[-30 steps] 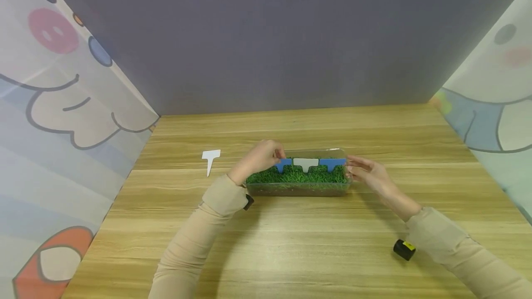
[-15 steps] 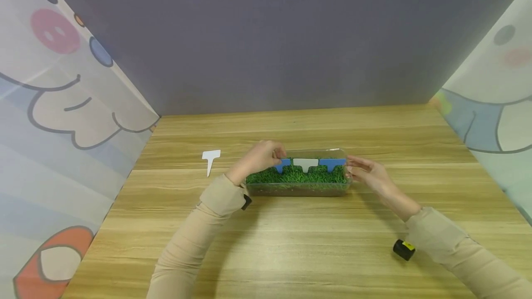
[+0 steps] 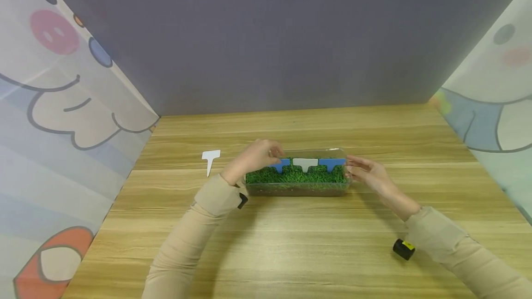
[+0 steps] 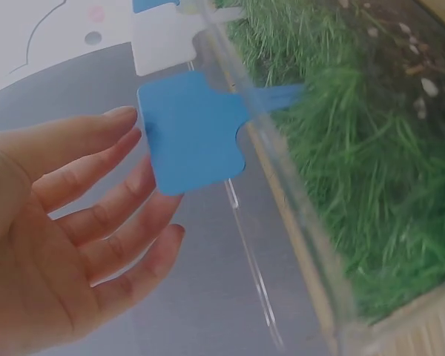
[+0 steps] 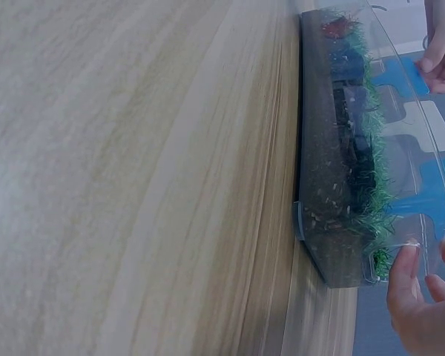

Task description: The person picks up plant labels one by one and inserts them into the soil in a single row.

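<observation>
A clear plastic container [image 3: 297, 192] holds green grass [image 3: 307, 177] over soil. Three T-shaped plant labels stand in the grass in a row: a left blue label [image 4: 189, 133], a white label [image 3: 305, 164] and a right blue label [image 3: 332, 164]. My left hand [image 4: 67, 230] is at the top edge of the left blue label, fingers loosely bent and spread, the label not gripped between them. With thumb and fingers on either side of its rim, my right hand [image 3: 372, 175] holds the container's right end. Another white plant label [image 3: 210, 157] lies flat on the table, left of the container.
The wooden table [image 3: 274, 248] meets a grey panel [image 3: 291, 40] at the back. Cartoon-printed sheets flank both sides. A small black camera [image 3: 404, 249] shows below the right sleeve.
My left hand has slid slightly left along the left blue label, loosening from it and uncovering more of it. The right hand keeps its hold on the container.
</observation>
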`<state>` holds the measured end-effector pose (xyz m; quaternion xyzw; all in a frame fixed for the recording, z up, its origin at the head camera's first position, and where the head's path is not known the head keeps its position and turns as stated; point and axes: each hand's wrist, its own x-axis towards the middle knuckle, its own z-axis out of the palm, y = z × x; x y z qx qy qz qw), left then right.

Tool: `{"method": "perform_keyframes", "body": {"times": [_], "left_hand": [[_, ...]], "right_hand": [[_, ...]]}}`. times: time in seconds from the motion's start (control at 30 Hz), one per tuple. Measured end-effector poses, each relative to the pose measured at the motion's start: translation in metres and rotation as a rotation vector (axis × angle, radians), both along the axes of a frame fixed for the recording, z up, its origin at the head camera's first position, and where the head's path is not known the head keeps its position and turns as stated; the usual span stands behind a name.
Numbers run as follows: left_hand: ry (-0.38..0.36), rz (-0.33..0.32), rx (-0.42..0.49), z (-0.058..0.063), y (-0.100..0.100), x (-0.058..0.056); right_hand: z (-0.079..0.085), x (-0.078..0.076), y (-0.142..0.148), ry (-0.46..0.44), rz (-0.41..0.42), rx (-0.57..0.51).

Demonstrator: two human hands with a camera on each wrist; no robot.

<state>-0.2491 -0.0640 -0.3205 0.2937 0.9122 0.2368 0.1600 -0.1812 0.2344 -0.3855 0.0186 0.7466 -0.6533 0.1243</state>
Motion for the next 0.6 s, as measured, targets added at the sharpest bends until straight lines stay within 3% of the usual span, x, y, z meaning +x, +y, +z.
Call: {"method": "perform_keyframes", "body": {"times": [0.27,0.6], "left_hand": [[-0.012,0.016,0.024,0.007,-0.014,0.002],[0.035,0.046,0.028,0.007,-0.038,0.004]], "right_hand": [[0.004,0.000,-0.001,-0.012,-0.003,0.001],[0.002,0.001,0.000,0.002,0.015,0.033]]}}
